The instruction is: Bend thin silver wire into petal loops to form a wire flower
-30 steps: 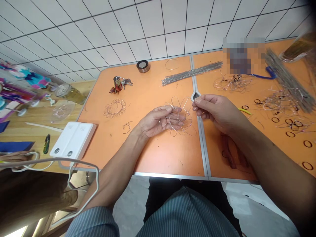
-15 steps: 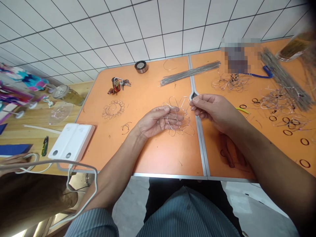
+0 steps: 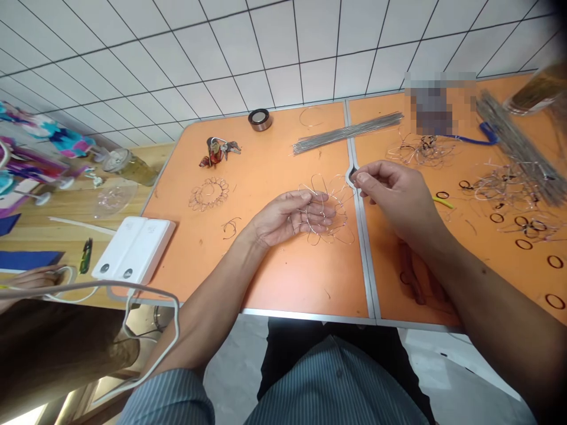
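A wall of white square tiles is seen behind an orange folding table with a metal centre seam. On a wooden bench at the far left, a glass jar and a clear dish are placed. Below them, a white box is crossed near its front by a white cable, and a blurred brown shape at the lower left cannot be made out. On the table, a small wire ring of loops, a red-and-metal wire ornament and a tape roll are laid out.

The wire flower frame is held over the table's middle, just left of the seam. It is cradled by the left hand, which is turned palm up in a wide, loose grip, with part of the frame hidden by the fingers. The right hand is kept just beside the frame, its fingertips closed in a narrow pinch; whether a thin wire is held there cannot be told.

A bundle of straight wire rods lies beyond. To the right, a blue-handled tool is partly hidden by a pixelated patch, and tangled wire, dark rings and a second rod bundle are spread out. A jar is cut off by the frame's edge.
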`<state>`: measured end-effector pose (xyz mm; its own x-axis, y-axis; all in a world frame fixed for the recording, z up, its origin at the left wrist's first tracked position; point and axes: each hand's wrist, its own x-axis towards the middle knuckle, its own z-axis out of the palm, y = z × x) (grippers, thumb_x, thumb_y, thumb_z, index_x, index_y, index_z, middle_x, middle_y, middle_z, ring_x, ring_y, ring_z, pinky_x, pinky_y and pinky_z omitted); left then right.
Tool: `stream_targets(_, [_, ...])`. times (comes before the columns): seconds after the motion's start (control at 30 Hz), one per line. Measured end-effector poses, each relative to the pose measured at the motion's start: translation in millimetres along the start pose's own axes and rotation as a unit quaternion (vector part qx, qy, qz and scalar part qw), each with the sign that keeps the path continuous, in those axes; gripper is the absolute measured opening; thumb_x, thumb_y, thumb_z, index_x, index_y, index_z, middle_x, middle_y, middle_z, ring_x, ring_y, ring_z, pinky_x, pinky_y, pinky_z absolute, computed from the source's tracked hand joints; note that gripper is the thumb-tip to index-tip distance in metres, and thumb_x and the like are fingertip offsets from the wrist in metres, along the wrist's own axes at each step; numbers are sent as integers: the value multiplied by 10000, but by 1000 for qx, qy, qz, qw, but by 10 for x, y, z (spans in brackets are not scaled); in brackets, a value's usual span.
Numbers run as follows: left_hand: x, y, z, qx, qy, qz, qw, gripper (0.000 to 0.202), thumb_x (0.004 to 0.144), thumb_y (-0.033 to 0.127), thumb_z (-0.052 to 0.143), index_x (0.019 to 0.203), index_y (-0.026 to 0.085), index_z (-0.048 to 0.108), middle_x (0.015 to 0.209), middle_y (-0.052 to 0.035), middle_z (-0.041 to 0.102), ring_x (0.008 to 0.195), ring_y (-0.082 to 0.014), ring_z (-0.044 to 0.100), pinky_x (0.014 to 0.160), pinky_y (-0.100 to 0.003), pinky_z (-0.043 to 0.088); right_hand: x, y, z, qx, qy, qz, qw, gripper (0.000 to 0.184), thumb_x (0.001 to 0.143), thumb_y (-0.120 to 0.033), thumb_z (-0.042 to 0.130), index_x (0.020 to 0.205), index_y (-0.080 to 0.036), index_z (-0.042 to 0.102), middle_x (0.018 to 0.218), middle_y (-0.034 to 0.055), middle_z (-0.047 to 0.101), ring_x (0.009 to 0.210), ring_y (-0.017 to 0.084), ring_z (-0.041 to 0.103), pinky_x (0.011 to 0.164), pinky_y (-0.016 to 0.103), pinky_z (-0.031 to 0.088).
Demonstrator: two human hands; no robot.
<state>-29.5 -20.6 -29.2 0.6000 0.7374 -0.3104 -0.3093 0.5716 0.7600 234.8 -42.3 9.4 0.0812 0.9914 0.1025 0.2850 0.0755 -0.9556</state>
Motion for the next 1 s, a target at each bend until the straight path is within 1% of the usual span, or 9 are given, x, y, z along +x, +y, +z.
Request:
stream_targets(0.13, [12,-23,-26,11,-3,-3,1000,256,1148,313,786,1238,105,907,1177,-209,936,1003,-295,945,922,-404,772,-29,-14,43,-16,10,-38,999,101,1006,-292,816,918,-248,833,875,39,795,804,212,683,771,364,572])
stream_targets(0.3, [17,-33,-24,14,-12,-2,1000,253,1140,317,805,1227,104,911,1172,-212,938,989,-299,945,916,-414,774,-42,-17,72,-27,12,-62,998,100,935,-259,837,840,-255,807,813,26,783,748,204,675,700,345,560])
stream_targets(0.4, [11,-22,-1,18,-5,-9,1000,276,1150,320,794,1246,90,912,1170,-220,936,966,-293,943,928,-416,772,-59,-56,65,-38,1,-54,998,108,914,-247,843,816,-263,800,793,22,771,728,202,667,680,343,553])
stream_targets(0.57, [1,-3,25,21,17,-21,999,285,1166,311,775,1257,80,916,1202,-237,932,995,-293,944,978,-421,765,-85,-123,39,-43,-19,-33,998,108,910,-273,865,817,-284,812,820,42,782,762,230,679,719,380,571])
stream_targets(0.73, [4,-4,15,18,17,-20,999,287,1169,310,767,1263,81,913,1207,-236,932,999,-299,945,965,-427,768,-80,-117,44,-40,-19,-24,999,128,893,-270,876,798,-285,793,814,41,771,770,233,676,729,384,565])
stream_targets(0.83, [9,-15,13,19,8,-18,1000,289,1158,322,784,1258,86,916,1208,-237,931,991,-291,943,944,-405,767,-74,-110,51,-37,-13,-25,999,160,898,-279,891,787,-280,777,788,29,747,740,218,646,700,371,534])
stream_targets(1.0, [20,-44,12,26,-1,-16,1000,311,1141,343,814,1263,76,917,1200,-237,932,980,-279,940,917,-377,766,-70,-118,56,-49,-17,-10,999,206,897,-292,894,755,-281,744,703,-3,664,652,185,554,639,359,471])
